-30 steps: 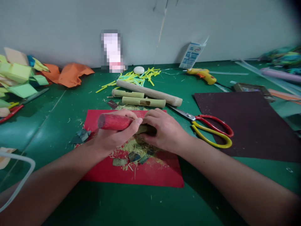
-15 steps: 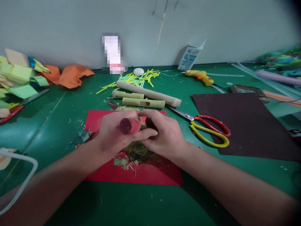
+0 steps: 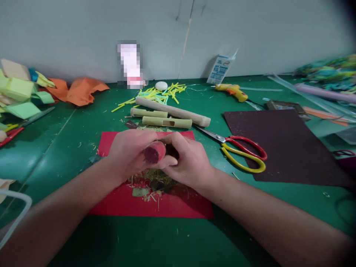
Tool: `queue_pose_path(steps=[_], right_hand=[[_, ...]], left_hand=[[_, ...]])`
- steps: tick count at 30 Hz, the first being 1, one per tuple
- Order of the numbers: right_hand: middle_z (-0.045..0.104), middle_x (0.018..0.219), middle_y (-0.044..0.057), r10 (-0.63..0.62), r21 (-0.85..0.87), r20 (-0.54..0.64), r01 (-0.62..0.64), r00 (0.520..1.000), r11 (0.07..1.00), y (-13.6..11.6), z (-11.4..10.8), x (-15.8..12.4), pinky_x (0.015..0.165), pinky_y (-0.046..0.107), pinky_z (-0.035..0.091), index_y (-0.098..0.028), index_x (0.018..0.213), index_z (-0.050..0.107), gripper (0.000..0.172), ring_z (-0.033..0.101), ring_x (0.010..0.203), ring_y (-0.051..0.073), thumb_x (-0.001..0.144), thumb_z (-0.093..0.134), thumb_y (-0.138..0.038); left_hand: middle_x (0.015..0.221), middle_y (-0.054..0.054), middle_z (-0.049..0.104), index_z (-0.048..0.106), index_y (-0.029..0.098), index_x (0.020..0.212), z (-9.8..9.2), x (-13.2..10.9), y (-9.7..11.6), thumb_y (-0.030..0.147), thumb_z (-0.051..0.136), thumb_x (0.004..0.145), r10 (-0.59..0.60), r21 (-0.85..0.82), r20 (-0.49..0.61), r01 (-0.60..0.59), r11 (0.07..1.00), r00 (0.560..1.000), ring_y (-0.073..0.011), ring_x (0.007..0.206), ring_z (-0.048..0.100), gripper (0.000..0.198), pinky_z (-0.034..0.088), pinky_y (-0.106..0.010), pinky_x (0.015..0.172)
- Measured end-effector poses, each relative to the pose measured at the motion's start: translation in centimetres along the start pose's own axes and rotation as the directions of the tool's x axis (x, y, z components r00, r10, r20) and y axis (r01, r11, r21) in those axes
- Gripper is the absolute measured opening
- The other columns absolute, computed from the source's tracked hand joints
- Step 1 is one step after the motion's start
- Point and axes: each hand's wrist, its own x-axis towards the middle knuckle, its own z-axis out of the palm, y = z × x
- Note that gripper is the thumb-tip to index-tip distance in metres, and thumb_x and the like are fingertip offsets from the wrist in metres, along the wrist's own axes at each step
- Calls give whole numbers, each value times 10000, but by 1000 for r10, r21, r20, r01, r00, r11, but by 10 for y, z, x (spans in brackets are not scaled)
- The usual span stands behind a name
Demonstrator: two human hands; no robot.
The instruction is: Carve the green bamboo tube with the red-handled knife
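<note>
My left hand is closed round a red-handled tool, whose round butt end points toward me. My right hand is wrapped over a dark piece that touches the tool's far end; the piece is mostly hidden by my fingers. Both hands hover over a red sheet strewn with greenish shavings.
Behind the hands lie two bamboo pieces and a wooden dowel. Red-and-yellow scissors lie to the right, next to a dark sheet. A yellow glue gun, cut straw bits, and folded paper sit farther out.
The red handle swung from lying sideways to pointing its butt end at me. Both hands stayed together over the red sheet, and the view drifted slightly.
</note>
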Motion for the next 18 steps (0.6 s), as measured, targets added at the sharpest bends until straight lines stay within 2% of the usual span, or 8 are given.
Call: queue_pose_path(steps=[1,3,4,5,7,10,14,18], right_hand=[[685,705,6,31,10,25,-31,999,999,0,0,1,527,264,364,-213,894,542,167,602,600,154,779,603,-317],[670,690,-4,93,27,74,-96,993,995,1,-1,3,522,258,348,-214,884,540,198,561,570,137,746,634,-321],[667,687,-7,125,28,84,-128,989,991,1,-2,4,522,258,344,-215,872,538,193,548,564,132,729,636,-299],[660,678,-11,158,24,83,-160,984,987,1,-2,4,522,258,338,-218,855,533,180,538,558,129,711,629,-268],[652,677,-16,219,28,61,-221,974,975,2,-3,5,527,264,334,-226,825,518,170,535,561,131,689,619,-236],[673,789,-5,268,123,10,-267,964,956,4,-5,4,580,282,393,-235,867,519,203,570,627,146,704,641,-244],[669,842,5,313,283,-77,-280,947,917,6,-10,5,634,310,469,-248,904,533,224,581,676,159,735,678,-229],[721,934,39,373,382,-52,-327,926,864,7,-17,10,708,339,531,-252,911,622,173,660,816,207,755,668,-195]], left_hand=[[676,-7,616,639,185,757,-1,-1,-5,707,598,845,64,9,-10,-64,998,998,-150,620,542,531,366,-280,565],[781,-16,686,687,170,927,-3,-2,-13,729,517,889,177,-128,-12,-177,976,984,-138,669,592,585,413,-260,599],[792,-20,696,694,163,956,-3,-3,-17,704,477,924,169,-182,-72,-180,967,983,-132,677,606,583,420,-250,601],[775,-17,690,695,162,945,-3,-3,-19,645,418,978,117,-206,-98,-135,969,988,-124,668,598,558,418,-245,598],[717,-12,662,685,168,842,-3,-3,-20,537,431,1007,-12,-168,-122,-8,986,992,-123,641,569,478,412,-252,601],[785,-28,670,689,176,862,-5,0,-17,449,622,902,-12,-30,40,14,999,999,-159,720,589,283,443,-279,653],[979,-75,688,691,185,1005,-10,3,-13,375,722,791,26,105,311,-61,993,950,-266,975,629,288,505,-387,826],[1021,-94,688,686,167,1013,-7,2,-14,271,651,820,-13,166,357,-50,985,934,-287,1023,622,222,509,-435,879]])
